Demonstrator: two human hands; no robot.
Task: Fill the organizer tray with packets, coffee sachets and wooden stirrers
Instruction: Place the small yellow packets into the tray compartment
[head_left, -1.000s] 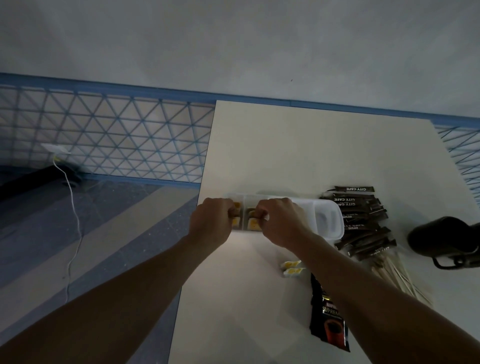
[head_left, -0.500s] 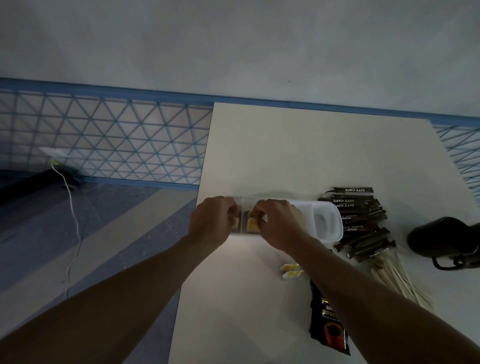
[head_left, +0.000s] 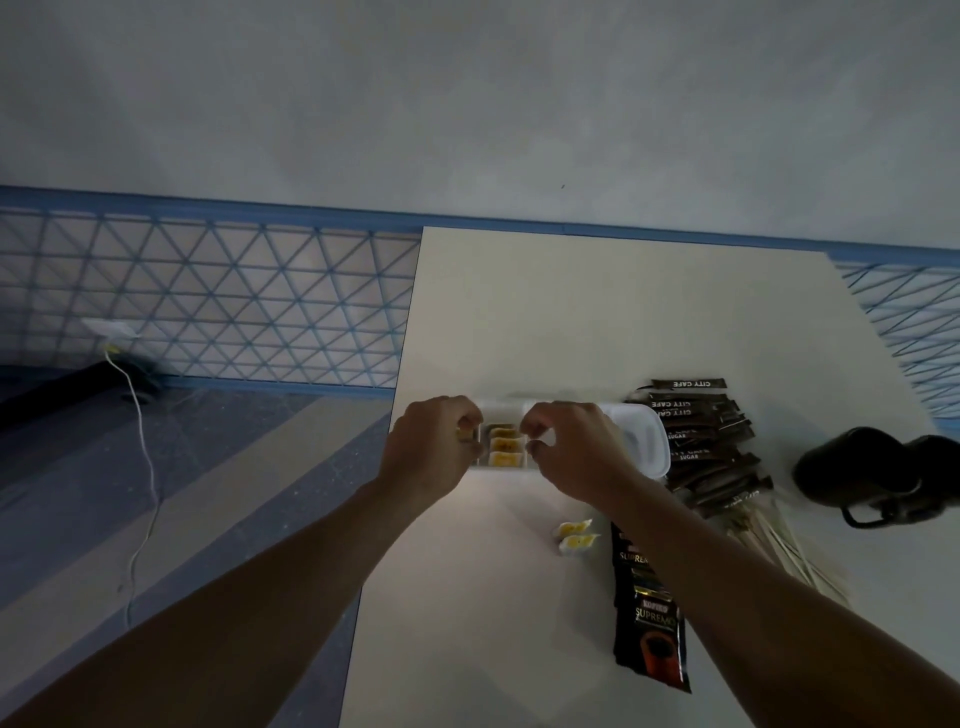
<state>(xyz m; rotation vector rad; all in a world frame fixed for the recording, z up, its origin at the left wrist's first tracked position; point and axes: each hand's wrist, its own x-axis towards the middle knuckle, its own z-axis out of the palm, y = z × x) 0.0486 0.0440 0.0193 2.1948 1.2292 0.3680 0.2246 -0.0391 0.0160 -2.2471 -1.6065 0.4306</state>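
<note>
Both hands working over organizer tray (head_left: 644, 441) near worktop (head_left: 597, 322) left edge: left hand (head_left: 434, 447) curling around yellow packet (head_left: 464, 434), right hand (head_left: 576, 449) pinching, contents hidden; yellow packets (head_left: 505, 447) sitting in tray's left compartment; far worktop lying open

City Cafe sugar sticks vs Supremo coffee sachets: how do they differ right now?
The sugar sticks are narrow brown strips fanned in a pile right of the organizer tray. The coffee sachets are wider, black, with a cup picture, lying nearer the person, partly under the right forearm. Both lie on the table, outside the tray.
</note>
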